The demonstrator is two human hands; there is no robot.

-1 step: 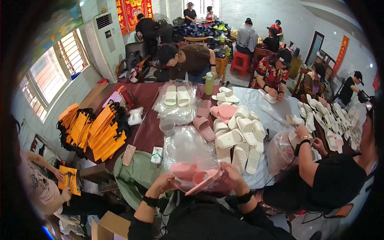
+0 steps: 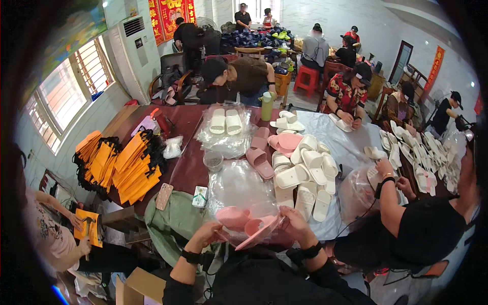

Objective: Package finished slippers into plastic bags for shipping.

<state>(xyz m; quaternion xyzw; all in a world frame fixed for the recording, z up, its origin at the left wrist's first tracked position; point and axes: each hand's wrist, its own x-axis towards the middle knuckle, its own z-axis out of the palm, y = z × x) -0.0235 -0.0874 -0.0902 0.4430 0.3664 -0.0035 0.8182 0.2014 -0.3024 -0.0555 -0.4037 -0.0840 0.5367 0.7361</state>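
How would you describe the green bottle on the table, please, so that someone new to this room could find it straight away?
Start at the long table covered in slippers and follow it to the far edge, away from the camera wearer. There, right of the two white slippers in clear plastic, stands the green bottle, upright. It is the only tall, pale green thing among flat pink and white slippers.

The long dark red table (image 2: 185, 170) holds white foam slippers (image 2: 305, 178), pink foam slippers (image 2: 260, 155), clear plastic bags (image 2: 239, 185) and orange paper bags (image 2: 129, 168).
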